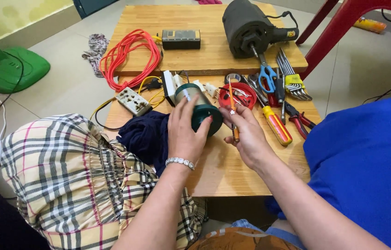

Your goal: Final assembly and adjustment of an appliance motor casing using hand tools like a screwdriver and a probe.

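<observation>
The left hand (185, 132) lies over a dark green cylindrical motor part (200, 109), its grip wrapped closed around the body and steadying it on its side at the middle of the wooden counter (223, 171), just above a dark blue cloth (144, 136). The right hand (246, 134) pinches a thin orange-handled screwdriver (233, 113), grip closed on the shaft, tip up beside the part's end face. The step in hand looks like probing or loosening something on that face, though the contact point is hidden. A next move would call for a steady hold and a careful tip. A red dish (237, 96) of small bits sits just behind.
</observation>
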